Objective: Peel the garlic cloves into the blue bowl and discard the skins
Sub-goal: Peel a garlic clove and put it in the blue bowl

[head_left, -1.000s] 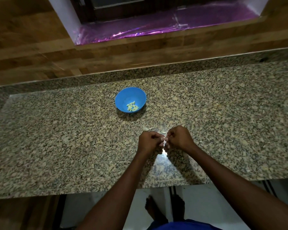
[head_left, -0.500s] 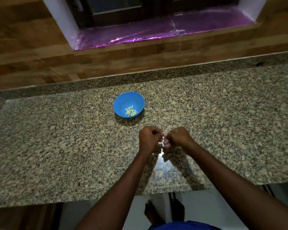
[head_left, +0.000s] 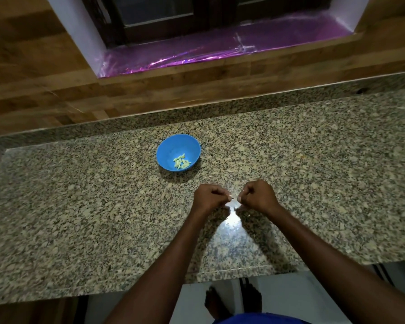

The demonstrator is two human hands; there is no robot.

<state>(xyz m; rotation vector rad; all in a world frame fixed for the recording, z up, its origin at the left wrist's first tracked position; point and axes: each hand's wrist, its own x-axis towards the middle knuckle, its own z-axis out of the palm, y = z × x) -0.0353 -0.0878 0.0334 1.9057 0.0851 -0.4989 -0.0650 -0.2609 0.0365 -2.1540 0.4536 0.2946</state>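
Head view, the only one we have: we look down on a speckled granite counter [head_left: 80, 206] with a blue bowl [head_left: 167, 149] set toward the back, holding a small heap of pale peeled cloves [head_left: 181, 162]. Nearer us, both hands meet over the counter in front of the bowl. The left hand [head_left: 208, 198] is curled, its thumb and forefinger pinched toward the middle; the right hand [head_left: 257, 195] is curled likewise, pinching from the other side. Between the two pinches sits something small and pale, which we take to be a garlic clove [head_left: 233, 199] or its skin; it is too small and too washed out by the glare on the stone to say which part each hand has. We judge the step to be stripping skin from one clove. To do it well we would keep one hand steady on the clove body and let the other draw the skin off along its length in short pulls, not snatch it, since a small clove slips easily. We would hold the work low over the counter so a dropped clove stays in reach, keep the shed skin apart from the bowl, and drop in only the bare clove. Writing, brands, labels: none readable anywhere; the bowl is plain.
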